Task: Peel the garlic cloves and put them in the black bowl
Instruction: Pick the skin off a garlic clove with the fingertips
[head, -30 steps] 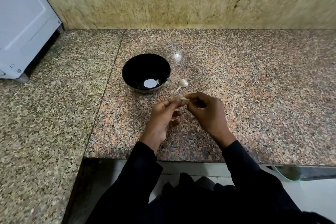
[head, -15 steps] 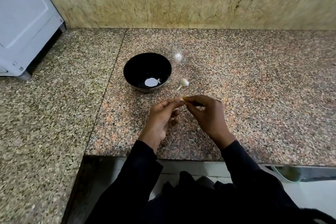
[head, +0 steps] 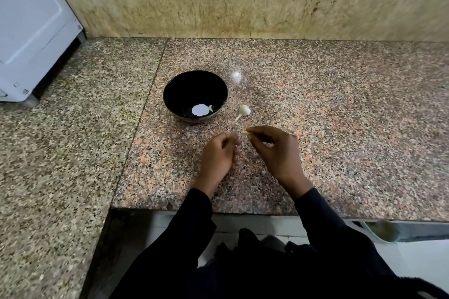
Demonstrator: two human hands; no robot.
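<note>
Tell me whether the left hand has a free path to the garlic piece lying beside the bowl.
Probably yes: the garlic piece lies on bare counter just beyond the left hand, nothing between them.

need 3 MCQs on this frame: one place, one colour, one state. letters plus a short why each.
1. Where does the loose garlic piece lie?
A. inside the bowl
B. on the counter right of the bowl
C. on the white appliance

2. What colour is the bowl?
A. black
B. red
C. white

3. What is the right hand doing?
A. lying flat on the counter
B. gripping the bowl rim
C. pinching a garlic clove

Answers:
1 B: it rests on the granite counter, just right of the bowl.
2 A: its walls and rim are black.
3 C: thumb and forefinger close on a small pale clove above the counter.
</note>
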